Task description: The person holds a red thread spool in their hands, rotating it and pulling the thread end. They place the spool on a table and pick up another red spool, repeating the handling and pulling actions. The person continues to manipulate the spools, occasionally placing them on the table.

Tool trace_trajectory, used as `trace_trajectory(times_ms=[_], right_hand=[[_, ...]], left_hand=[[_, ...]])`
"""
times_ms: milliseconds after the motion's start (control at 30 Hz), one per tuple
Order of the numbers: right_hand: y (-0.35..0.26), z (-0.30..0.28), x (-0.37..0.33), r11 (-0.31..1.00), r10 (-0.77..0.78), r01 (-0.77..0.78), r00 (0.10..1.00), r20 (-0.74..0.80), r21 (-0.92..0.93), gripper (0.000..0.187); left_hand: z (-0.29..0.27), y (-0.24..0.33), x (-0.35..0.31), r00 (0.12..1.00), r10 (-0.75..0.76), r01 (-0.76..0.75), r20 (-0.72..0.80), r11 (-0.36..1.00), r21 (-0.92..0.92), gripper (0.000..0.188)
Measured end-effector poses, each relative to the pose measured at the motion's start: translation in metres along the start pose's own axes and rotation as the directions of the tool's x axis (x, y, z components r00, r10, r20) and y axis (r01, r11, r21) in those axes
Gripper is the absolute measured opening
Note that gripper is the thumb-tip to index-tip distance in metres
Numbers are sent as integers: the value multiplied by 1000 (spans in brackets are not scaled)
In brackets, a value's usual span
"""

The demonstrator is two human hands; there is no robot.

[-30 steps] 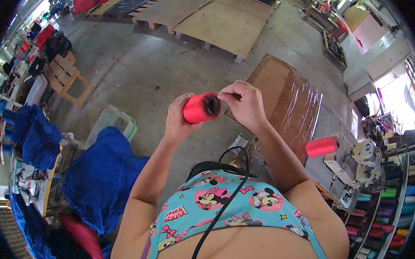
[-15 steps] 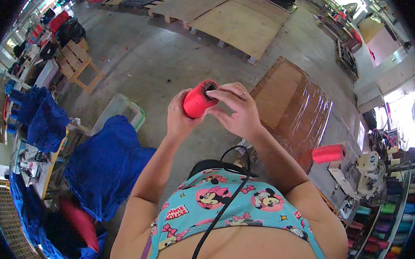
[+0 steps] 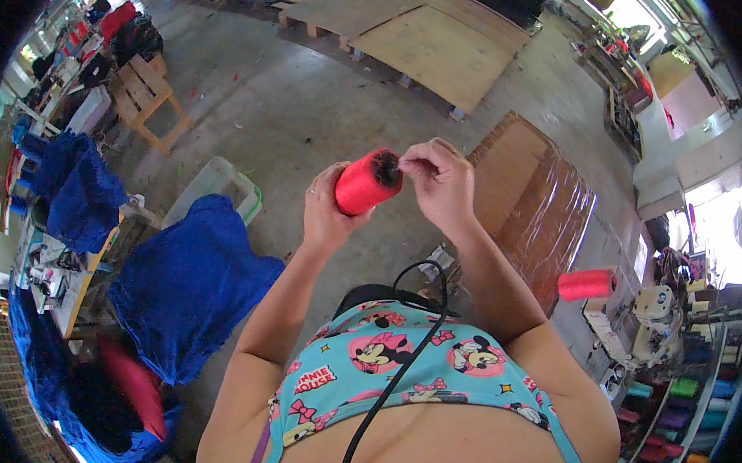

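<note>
A bright red spool of thread [image 3: 362, 184] is held up in front of me, tilted, its dark hollow end turned up and to the right. My left hand [image 3: 327, 208] wraps round its left side and underside. Close by that dark end is my right hand [image 3: 440, 178], thumb and fingertips pinched together at the rim. Whatever lies in the pinch, perhaps a thread end, is too small to make out. A second red spool of thread [image 3: 586, 284] lies on its side near the sewing machine [image 3: 654, 305] at the right.
Blue cloth [image 3: 191, 283] drapes over the left side near a clear plastic bin [image 3: 219, 191]. A wooden chair [image 3: 148, 100] stands beyond. Low plywood platforms [image 3: 439, 51] lie ahead, a brown board [image 3: 528, 204] at right. Racked coloured spools [image 3: 676, 421] fill the lower right.
My right hand has drawn back from inside the spool's hollow end to just outside its rim, fingers now pinched. The spool has shifted slightly right in my left hand.
</note>
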State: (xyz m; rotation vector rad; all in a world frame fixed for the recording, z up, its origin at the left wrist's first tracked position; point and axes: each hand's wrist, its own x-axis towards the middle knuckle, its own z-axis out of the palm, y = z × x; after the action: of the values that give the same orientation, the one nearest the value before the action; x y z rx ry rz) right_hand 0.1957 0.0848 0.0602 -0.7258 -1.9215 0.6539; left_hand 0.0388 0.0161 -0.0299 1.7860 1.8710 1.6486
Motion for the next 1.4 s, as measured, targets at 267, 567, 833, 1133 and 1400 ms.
trace_trajectory(times_ms=[267,567,833,1133,1400], right_hand=[[22,-28,2,984,177,-177,984,35,-19,6],[59,-39,-13,937,203,-215,976,-72,-275,9],[99,-52,-30,857,514,-505,817,261,-104,11],[108,-64,-48,813,428,-212,849,310,-542,30],[76,-39,-14,964,253,-195,881,400,-180,37]], left_hand=[[-8,-2,-1,990,-117,111,-85,991,-75,64],[0,-22,-4,987,-143,130,-72,979,-160,69],[9,-26,-2,981,-193,166,-17,884,-438,78],[-4,-23,5,929,-349,323,126,594,-736,74],[-1,-21,-1,901,-351,404,256,457,-793,72]])
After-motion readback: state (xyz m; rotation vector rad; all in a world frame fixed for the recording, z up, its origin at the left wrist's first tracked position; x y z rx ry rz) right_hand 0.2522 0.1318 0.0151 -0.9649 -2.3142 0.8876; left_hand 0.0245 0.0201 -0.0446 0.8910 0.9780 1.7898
